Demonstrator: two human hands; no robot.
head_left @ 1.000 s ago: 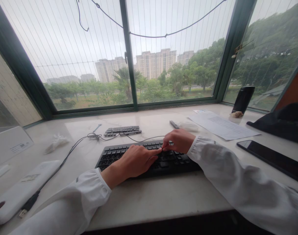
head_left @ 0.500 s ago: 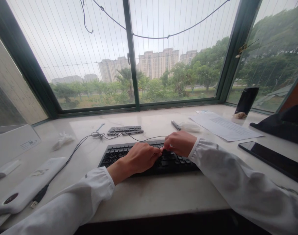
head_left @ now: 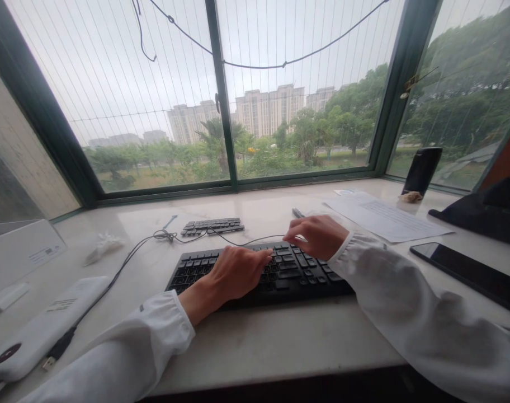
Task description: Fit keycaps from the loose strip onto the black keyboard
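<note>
A black keyboard (head_left: 297,274) lies on the pale sill under my hands. At its left part several key sockets show without caps; caps sit on its right part. My left hand (head_left: 240,271) rests over the middle of the keyboard, fingers curled and pressed together; whatever they may grip is hidden. Just above the right half of the keyboard is my right hand (head_left: 316,236), raised off the keys, with fingers bent and tips drawn together; any small thing between them is too small to make out. Behind the keyboard lie loose black keycaps (head_left: 213,225) in rows.
A cable (head_left: 131,254) runs left to a USB plug beside a white power bank (head_left: 49,319). To the right are a printed sheet (head_left: 385,215), a phone (head_left: 464,274) and a black cylinder (head_left: 423,172). A white box (head_left: 24,246) stands left. Windows close off the back.
My right hand has lifted from the keys and moved right, apart from my left hand. The left hand has shifted slightly left and stays over the keyboard.
</note>
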